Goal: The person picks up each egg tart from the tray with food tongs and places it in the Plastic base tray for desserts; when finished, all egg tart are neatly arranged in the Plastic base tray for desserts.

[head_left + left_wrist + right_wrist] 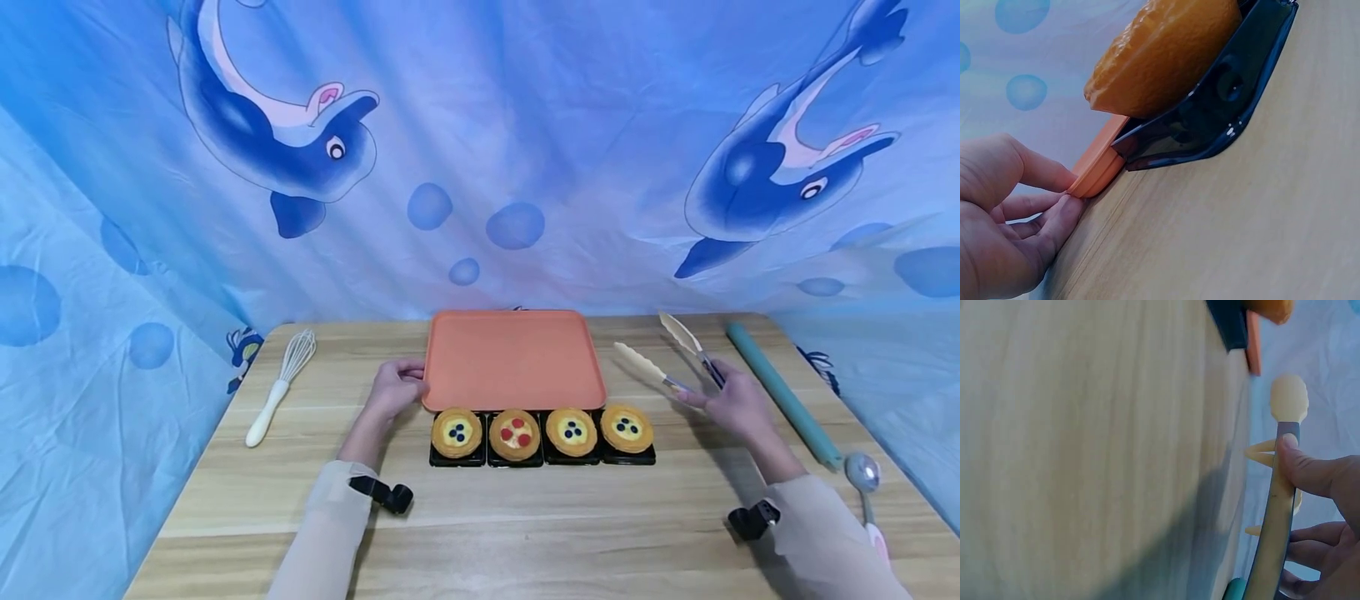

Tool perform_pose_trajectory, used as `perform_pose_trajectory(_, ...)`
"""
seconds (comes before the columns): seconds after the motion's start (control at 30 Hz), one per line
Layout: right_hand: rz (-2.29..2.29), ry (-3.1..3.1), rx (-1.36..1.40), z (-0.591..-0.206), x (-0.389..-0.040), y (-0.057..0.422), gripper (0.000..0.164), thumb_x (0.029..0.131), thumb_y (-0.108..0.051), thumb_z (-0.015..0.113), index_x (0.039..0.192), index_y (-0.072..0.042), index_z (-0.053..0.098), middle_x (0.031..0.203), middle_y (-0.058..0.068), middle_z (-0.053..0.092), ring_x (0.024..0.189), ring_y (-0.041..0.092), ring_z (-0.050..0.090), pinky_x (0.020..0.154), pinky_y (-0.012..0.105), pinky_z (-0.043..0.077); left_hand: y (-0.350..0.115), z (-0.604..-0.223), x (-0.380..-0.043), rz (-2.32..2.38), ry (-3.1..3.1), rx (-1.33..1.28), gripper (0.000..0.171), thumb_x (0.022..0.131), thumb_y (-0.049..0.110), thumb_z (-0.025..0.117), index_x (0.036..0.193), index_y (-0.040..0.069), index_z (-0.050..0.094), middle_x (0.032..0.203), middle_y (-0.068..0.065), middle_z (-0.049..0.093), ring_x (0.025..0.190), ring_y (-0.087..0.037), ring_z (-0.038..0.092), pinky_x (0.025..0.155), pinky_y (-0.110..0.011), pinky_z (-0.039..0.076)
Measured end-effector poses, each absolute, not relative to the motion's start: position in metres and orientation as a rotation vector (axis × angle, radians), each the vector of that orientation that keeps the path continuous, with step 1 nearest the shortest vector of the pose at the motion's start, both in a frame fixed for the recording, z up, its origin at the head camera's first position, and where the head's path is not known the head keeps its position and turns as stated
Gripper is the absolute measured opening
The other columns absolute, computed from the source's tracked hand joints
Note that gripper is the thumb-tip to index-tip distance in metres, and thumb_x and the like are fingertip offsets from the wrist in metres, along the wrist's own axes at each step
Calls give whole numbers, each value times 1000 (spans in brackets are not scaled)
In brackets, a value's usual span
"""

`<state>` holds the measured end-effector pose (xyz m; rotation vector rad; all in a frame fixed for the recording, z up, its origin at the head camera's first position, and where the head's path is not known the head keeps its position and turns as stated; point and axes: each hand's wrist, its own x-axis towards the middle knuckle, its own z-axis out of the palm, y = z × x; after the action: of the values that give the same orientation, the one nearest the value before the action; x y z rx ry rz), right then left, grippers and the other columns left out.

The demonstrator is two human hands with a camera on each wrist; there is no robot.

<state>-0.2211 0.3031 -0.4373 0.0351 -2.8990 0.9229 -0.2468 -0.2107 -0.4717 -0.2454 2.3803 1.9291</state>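
Observation:
My left hand (393, 390) is at the left side of an orange tray (513, 358). In the left wrist view, its thumb and fingers pinch the tray's rim (1094, 169). My right hand (738, 404) grips a pair of tongs (641, 362) with cream tips, its two arms spread apart above the table with nothing between them. Along the tray's near edge stands a row of egg tarts in black plastic holders. One tart (514, 434) has red toppings; the others, such as the rightmost tart (627, 428), carry dark blue berries.
A white-handled whisk (279, 390) lies at the table's left. On the right are a teal rolling pin (783, 396) and, nearer, a metal scoop (862, 472) with a pink and white handle. A blue dolphin-print curtain (480, 150) hangs behind the wooden table (525, 533).

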Motion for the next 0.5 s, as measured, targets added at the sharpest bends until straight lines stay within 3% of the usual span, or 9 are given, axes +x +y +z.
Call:
perform_pose_trajectory(0.13, 790, -2975, -4, -442, -221, 305, 63, 83, -47, 77, 109, 6, 54, 75, 13, 52, 64, 27, 46, 52, 35, 36, -212, -470, -246, 1918, 2382, -235, 51, 77, -15, 59, 127, -8, 59, 113, -21, 60, 94, -27, 61, 77, -30, 56)
perform_pose_trajectory(0.3, 685, -3053, -79, -439, -218, 299, 62, 76, -57, 78, 86, -4, 48, 66, 7, 42, 55, 22, 40, 46, 33, 30, -213, -469, -245, 1908, 2387, -231, 50, 78, -13, 60, 128, -8, 58, 114, -21, 60, 96, -28, 62, 77, -31, 56)
perform_pose_trajectory(0.5, 658, -3111, -91, -433, -219, 293, 67, 78, -64, 73, 90, -3, 49, 68, 9, 46, 55, 24, 43, 45, 35, 34, -215, -472, -244, 1907, 2393, -253, 50, 78, -13, 60, 128, -9, 58, 114, -21, 60, 96, -28, 61, 78, -30, 55)
